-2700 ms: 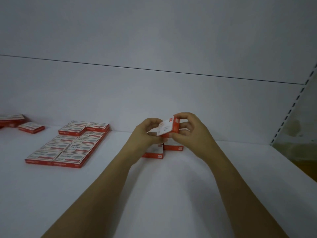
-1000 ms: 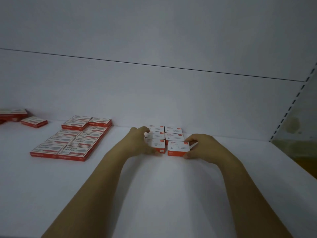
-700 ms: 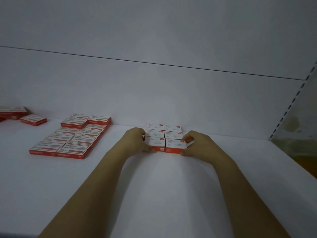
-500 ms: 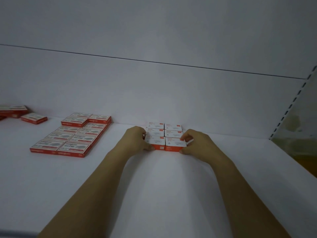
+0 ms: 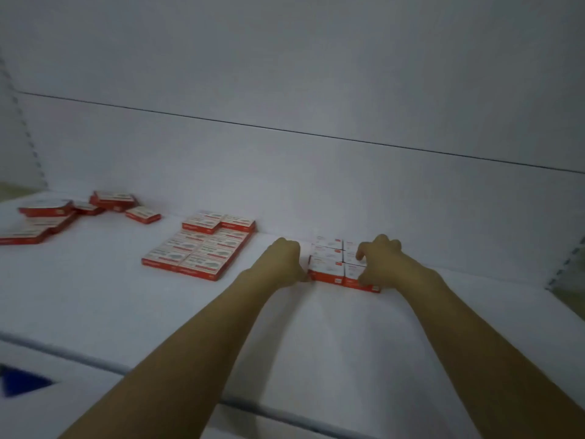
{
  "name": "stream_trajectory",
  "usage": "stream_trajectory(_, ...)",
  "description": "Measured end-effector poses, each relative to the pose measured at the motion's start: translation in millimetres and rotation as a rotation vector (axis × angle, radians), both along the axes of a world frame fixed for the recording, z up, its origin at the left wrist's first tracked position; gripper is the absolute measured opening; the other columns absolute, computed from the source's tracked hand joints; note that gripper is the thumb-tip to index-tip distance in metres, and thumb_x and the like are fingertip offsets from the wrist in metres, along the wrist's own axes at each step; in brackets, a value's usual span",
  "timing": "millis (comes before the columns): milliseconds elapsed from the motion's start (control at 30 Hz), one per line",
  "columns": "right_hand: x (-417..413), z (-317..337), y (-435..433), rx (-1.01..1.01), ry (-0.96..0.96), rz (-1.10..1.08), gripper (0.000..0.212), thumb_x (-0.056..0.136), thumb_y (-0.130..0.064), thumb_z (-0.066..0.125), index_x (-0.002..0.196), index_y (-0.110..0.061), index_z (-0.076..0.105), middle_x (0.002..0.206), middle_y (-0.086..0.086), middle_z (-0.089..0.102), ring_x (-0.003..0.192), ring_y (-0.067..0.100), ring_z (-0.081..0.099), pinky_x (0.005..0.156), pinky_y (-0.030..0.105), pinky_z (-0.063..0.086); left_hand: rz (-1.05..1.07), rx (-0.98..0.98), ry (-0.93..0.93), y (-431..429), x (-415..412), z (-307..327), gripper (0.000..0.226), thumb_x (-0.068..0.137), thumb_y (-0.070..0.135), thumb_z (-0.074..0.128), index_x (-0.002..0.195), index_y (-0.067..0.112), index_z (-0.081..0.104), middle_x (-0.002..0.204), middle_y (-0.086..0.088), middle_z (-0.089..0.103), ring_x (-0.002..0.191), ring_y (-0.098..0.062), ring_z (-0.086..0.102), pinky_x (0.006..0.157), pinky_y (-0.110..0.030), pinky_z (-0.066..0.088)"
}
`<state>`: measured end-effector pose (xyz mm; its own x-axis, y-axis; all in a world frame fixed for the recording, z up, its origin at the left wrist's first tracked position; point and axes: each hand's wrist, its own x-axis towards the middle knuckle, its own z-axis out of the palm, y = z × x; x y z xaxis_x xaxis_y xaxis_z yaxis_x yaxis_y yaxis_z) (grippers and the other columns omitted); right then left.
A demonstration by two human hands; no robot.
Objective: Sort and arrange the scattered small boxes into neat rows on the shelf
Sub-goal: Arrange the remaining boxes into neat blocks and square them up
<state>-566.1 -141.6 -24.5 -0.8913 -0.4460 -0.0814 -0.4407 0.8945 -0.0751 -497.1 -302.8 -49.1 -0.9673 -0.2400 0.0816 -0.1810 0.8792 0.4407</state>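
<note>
Head and view have swung left since half a second ago, bringing a scattered heap of flat red-and-white boxes (image 5: pixel 47 217) into sight at ten o'clock, while both hands stay at the block of small white-topped, red-sided cardboard boxes (image 5: pixel 327 264). That block sits two wide and three deep on the white shelf (image 5: pixel 158 312), its far row close to the pale back panel (image 5: pixel 285 185) at twelve o'clock, probably so the wall serves as a straight edge. The left hand (image 5: pixel 283 263) is curled into a loose fist at the block's nine o'clock side, thumb tip against the front-left corner; it grasps nothing and seems to act as a stop. The right hand (image 5: pixel 381 259) arches over the right column, its fingers bent down on the box tops and its thumb against the red face of the front-right box (image 5: pixel 361 282), which sits slightly forward of its neighbour; the pinch looks meant to nudge it flush. At nine o'clock a finished grid of larger flat red-and-white boxes (image 5: pixel 202 248) lies well apart, keeping the two sizes separate. The heap beyond it is not yet sorted, so much of the job remains.
</note>
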Motion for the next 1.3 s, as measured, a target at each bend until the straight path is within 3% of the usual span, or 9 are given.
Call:
stream_trajectory(100,12.1,10.8,-28.8,0.049,0.069,0.128,0.039,0.088,-0.019,0.056,0.125,-0.011,0.05,0.125,0.012,0.049,0.117,0.027,0.043,0.092,0.028,0.036,0.073,-0.079,0.002,-25.5,24.1,9.0,0.05,0.084,0.028,0.068,0.124,0.001,0.054,0.126,-0.016,0.055,0.113,-0.028,0.053,0.088,-0.031,0.043)
stream_trajectory(233,33.8,12.3,-84.6,0.037,0.101,0.297,0.034,0.088,-0.018,0.056,0.119,-0.007,0.054,0.12,0.013,0.055,0.112,0.027,0.051,0.092,0.032,0.042,0.21,-0.187,0.009,-71.6,67.3,21.9,0.04,0.086,0.024,0.062,0.121,0.004,0.056,0.122,-0.014,0.058,0.109,-0.028,0.055,0.088,-0.032,0.044)
stream_trajectory(567,102.9,23.0,-225.1,-0.035,0.137,0.651,0.032,0.088,-0.016,0.053,0.118,-0.008,0.055,0.12,0.012,0.056,0.11,0.026,0.051,0.091,0.033,0.044,0.552,-0.248,-0.088,-191.4,190.1,35.2,0.041,0.089,0.025,0.061,0.122,0.002,0.055,0.12,-0.014,0.059,0.107,-0.027,0.056,0.09,-0.033,0.048)
stream_trajectory(733,125.2,20.7,-294.6,-0.032,0.129,0.711,0.034,0.088,-0.013,0.052,0.12,-0.003,0.056,0.122,0.016,0.057,0.113,0.029,0.053,0.096,0.04,0.046,0.645,-0.259,-0.085,-252.0,221.9,36.5,0.035,0.088,0.024,0.06,0.117,0.004,0.058,0.115,-0.012,0.06,0.099,-0.024,0.056,0.082,-0.029,0.045)
stream_trajectory(800,131.1,18.3,-324.9,-0.035,0.121,0.749,0.034,0.089,-0.016,0.051,0.121,-0.006,0.055,0.124,0.012,0.055,0.113,0.027,0.051,0.094,0.036,0.045,0.657,-0.269,-0.079,-277.7,228.4,37.5,0.032,0.089,0.023,0.059,0.115,0.004,0.059,0.113,-0.012,0.062,0.096,-0.024,0.057,0.078,-0.028,0.044)
stream_trajectory(1000,135.9,14.9,-422.3,-0.048,0.128,0.725,0.033,0.088,-0.017,0.051,0.121,-0.011,0.055,0.123,0.01,0.054,0.111,0.026,0.052,0.092,0.033,0.046,0.619,-0.28,-0.071,-362.4,233.4,37.5,0.035,0.09,0.024,0.059,0.118,0.004,0.057,0.114,-0.012,0.061,0.1,-0.026,0.058,0.081,-0.028,0.047)
stream_trajectory(1133,135.2,18.5,-484.0,-0.061,0.108,0.681,0.033,0.089,-0.024,0.052,0.119,-0.01,0.054,0.117,0.011,0.057,0.104,0.026,0.056,0.082,0.031,0.045,0.583,-0.292,-0.129,-424.7,233.8,33.2,0.033,0.089,0.023,0.059,0.117,0.003,0.058,0.114,-0.012,0.061,0.099,-0.026,0.059,0.081,-0.03,0.049)
stream_trajectory(1300,126.4,7.4,-543.4,-0.065,0.085,0.641,0.043,0.089,-0.026,0.055,0.128,-0.009,0.045,0.125,0.011,0.05,0.109,0.025,0.052,0.088,0.032,0.045,0.544,-0.27,-0.139,-487.0,224.6,26.8,0.035,0.09,0.023,0.058,0.119,0.003,0.056,0.117,-0.013,0.06,0.101,-0.026,0.059,0.084,-0.032,0.051)
